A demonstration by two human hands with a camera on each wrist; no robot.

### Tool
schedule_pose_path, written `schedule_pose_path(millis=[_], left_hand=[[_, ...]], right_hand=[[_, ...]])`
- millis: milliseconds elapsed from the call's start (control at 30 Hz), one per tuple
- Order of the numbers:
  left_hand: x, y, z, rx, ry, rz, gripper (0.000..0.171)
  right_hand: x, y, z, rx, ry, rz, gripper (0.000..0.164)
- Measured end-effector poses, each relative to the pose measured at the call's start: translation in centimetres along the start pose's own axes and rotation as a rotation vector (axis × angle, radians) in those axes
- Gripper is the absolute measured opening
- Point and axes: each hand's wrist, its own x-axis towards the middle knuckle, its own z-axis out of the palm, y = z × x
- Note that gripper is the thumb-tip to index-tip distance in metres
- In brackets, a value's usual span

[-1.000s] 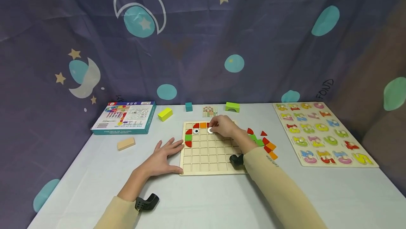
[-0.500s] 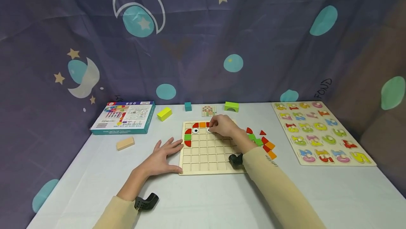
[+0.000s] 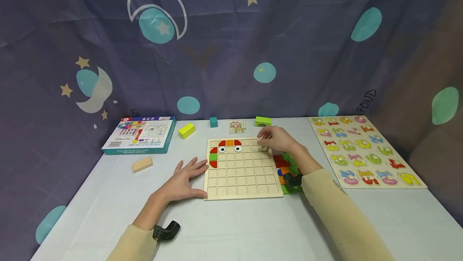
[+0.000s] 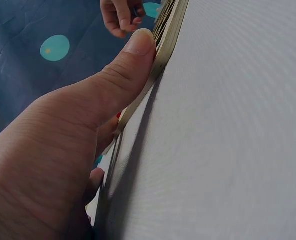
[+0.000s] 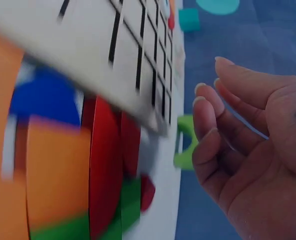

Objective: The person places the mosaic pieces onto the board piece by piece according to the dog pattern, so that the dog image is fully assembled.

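A wooden grid board point(image 3: 242, 180) lies on the white table. Red, orange and green tiles sit along its upper left, with two round eye tiles point(image 3: 238, 149) below the top row. My left hand point(image 3: 183, 181) rests spread at the board's left edge; in the left wrist view its thumb point(image 4: 138, 47) lies along the rim. Over the board's upper right corner is my right hand point(image 3: 277, 139), its fingers loosely curled and nothing between thumb and fingertips in the right wrist view. Loose coloured tiles point(image 3: 283, 161), partly hidden by the right forearm, lie beside the board.
A small pattern card point(image 3: 237, 127) lies behind the board, between a teal cube point(image 3: 213, 122) and a green arch block point(image 3: 263, 121). To the left are a flat box point(image 3: 139, 136), a yellow block point(image 3: 186, 131) and a wooden block point(image 3: 142, 164). A number puzzle point(image 3: 367, 152) lies right.
My right hand has let go of the second eye tile, which now shows fully on the board, and has moved right toward the loose tiles. The left hand stays in place.
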Motion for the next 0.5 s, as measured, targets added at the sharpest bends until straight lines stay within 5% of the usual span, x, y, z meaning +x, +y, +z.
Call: schedule_pose_path(millis=[500], left_hand=[[0.0,0.0,0.0,0.000,-0.002,0.004,0.100]], right_hand=[[-2.5,4.1,-2.7,-0.007,-0.015,0.133,0.029]])
